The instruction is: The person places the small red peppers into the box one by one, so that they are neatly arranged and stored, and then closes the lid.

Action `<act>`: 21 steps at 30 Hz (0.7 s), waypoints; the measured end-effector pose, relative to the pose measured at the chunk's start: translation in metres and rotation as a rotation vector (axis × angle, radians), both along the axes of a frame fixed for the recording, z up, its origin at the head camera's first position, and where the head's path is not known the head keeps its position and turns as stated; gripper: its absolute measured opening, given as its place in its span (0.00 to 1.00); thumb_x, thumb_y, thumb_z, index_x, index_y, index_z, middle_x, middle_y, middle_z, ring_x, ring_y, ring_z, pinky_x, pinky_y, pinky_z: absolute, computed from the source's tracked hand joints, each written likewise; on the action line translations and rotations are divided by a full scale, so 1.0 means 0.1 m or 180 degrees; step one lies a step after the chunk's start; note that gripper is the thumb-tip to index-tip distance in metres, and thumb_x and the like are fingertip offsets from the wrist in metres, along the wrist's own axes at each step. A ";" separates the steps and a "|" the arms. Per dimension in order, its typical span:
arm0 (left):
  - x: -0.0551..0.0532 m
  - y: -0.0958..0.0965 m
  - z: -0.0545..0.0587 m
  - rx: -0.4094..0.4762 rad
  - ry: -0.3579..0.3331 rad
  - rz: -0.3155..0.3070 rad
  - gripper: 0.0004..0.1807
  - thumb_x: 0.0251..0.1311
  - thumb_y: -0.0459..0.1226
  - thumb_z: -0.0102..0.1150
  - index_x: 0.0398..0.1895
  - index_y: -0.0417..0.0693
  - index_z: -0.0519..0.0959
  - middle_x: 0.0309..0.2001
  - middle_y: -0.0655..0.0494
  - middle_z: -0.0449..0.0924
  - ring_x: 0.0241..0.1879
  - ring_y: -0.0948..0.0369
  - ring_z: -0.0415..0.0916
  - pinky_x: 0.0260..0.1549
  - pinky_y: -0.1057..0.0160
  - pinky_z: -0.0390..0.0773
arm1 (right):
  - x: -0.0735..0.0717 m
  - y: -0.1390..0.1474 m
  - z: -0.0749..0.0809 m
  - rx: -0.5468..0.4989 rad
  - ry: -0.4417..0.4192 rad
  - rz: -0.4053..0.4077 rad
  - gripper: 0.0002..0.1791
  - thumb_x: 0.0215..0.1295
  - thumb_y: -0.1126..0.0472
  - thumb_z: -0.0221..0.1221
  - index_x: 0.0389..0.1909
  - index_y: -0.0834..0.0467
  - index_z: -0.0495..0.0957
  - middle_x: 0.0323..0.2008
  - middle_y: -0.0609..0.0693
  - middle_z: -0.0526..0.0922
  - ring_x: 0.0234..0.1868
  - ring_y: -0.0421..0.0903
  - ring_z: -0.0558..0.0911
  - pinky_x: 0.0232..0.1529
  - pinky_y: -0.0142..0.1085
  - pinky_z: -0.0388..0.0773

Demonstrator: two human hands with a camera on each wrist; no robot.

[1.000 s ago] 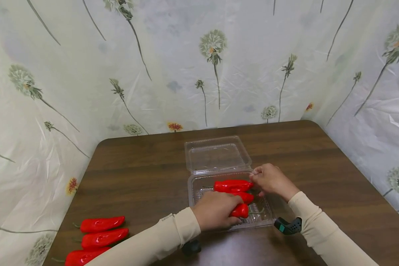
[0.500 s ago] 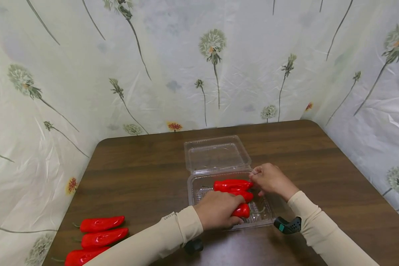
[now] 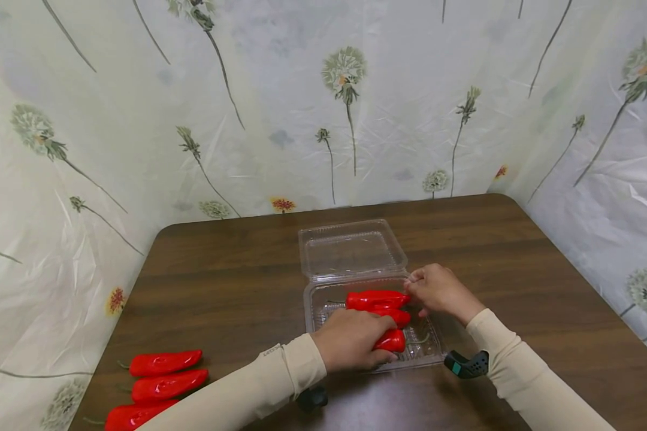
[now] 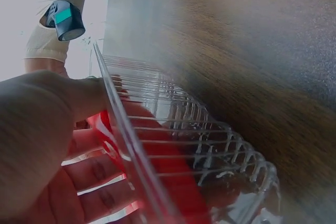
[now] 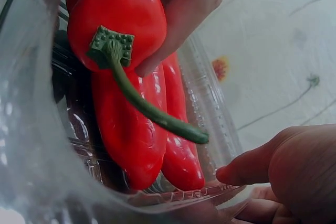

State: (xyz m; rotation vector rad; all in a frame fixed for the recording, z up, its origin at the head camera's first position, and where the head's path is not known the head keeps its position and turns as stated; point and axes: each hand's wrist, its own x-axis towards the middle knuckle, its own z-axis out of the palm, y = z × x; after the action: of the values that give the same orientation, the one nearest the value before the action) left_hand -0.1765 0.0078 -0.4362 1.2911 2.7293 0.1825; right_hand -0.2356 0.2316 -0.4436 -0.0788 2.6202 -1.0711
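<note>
A clear plastic clamshell container (image 3: 310, 302) lies on the table with its lid (image 3: 350, 254) laid back. In it, two red peppers (image 5: 131, 140) lie side by side with their tips to the right. My left hand (image 3: 352, 341) grips a third red pepper (image 5: 142, 17) near the container's front side; its green stem (image 5: 149, 108) curves out to the right. In the left wrist view, the left thumb and fingers are by the ribbed container wall. My right hand (image 3: 439, 292) pinches the container's rim at the back right corner, thumb and fingers at the edge in the right wrist view.
Several more objects are about: three red peppers (image 3: 166, 363) lie in a column at the table's front left, partly behind the left sleeve (image 3: 248, 386). The brown wooden table (image 3: 237, 263) ends at a flower-patterned curtain (image 3: 280, 120) on the back and sides.
My left hand and its pepper have shifted very slightly to the right since a second ago. The right hand stays at the container's corner.
</note>
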 end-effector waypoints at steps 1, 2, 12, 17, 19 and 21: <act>0.00 -0.01 0.00 0.0015 0.0013 -0.0001 0.24 0.60 0.58 0.66 0.54 0.60 0.78 0.39 0.68 0.84 0.32 0.69 0.77 0.28 0.66 0.76 | 0.00 0.00 0.00 0.0003 0.0006 -0.0002 0.08 0.71 0.62 0.59 0.39 0.63 0.83 0.30 0.54 0.84 0.21 0.44 0.83 0.27 0.38 0.84; 0.00 -0.01 -0.01 0.0035 0.0019 -0.0006 0.24 0.60 0.59 0.65 0.54 0.60 0.79 0.39 0.68 0.84 0.32 0.69 0.77 0.28 0.66 0.75 | 0.00 0.00 0.00 0.0001 0.0006 -0.0003 0.08 0.71 0.62 0.59 0.39 0.63 0.83 0.31 0.54 0.84 0.21 0.44 0.83 0.27 0.38 0.84; 0.01 -0.03 0.01 0.0147 0.0044 -0.0030 0.25 0.61 0.59 0.64 0.56 0.59 0.80 0.40 0.69 0.83 0.30 0.71 0.72 0.21 0.70 0.69 | 0.01 -0.02 0.00 -0.0051 -0.0037 -0.0010 0.08 0.71 0.63 0.59 0.41 0.64 0.82 0.33 0.55 0.85 0.26 0.46 0.84 0.26 0.38 0.84; 0.01 -0.08 0.04 0.0306 -0.0088 0.0007 0.22 0.62 0.58 0.64 0.53 0.59 0.80 0.41 0.68 0.84 0.31 0.71 0.72 0.24 0.70 0.70 | 0.02 -0.02 0.00 -0.0033 -0.0044 -0.0008 0.09 0.71 0.62 0.59 0.43 0.65 0.82 0.33 0.55 0.85 0.23 0.44 0.83 0.26 0.38 0.83; 0.00 -0.11 0.04 0.0365 -0.0121 0.0011 0.22 0.62 0.58 0.64 0.53 0.59 0.80 0.43 0.67 0.84 0.33 0.71 0.74 0.26 0.70 0.73 | 0.01 -0.02 0.01 -0.0033 -0.0036 -0.0004 0.10 0.71 0.62 0.59 0.43 0.65 0.82 0.33 0.55 0.85 0.22 0.44 0.83 0.26 0.39 0.83; 0.00 -0.15 0.04 0.0396 -0.0125 0.0006 0.23 0.62 0.58 0.63 0.54 0.58 0.80 0.45 0.67 0.85 0.36 0.71 0.77 0.29 0.69 0.75 | 0.01 -0.01 0.00 -0.0030 -0.0027 -0.0004 0.10 0.71 0.62 0.59 0.44 0.65 0.82 0.33 0.55 0.85 0.21 0.43 0.83 0.25 0.39 0.83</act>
State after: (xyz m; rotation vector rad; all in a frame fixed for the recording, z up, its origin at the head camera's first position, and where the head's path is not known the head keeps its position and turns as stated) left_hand -0.1767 -0.0074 -0.4323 1.3004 2.7248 0.3790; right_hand -0.2343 0.2303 -0.4431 -0.0743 2.6082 -1.0820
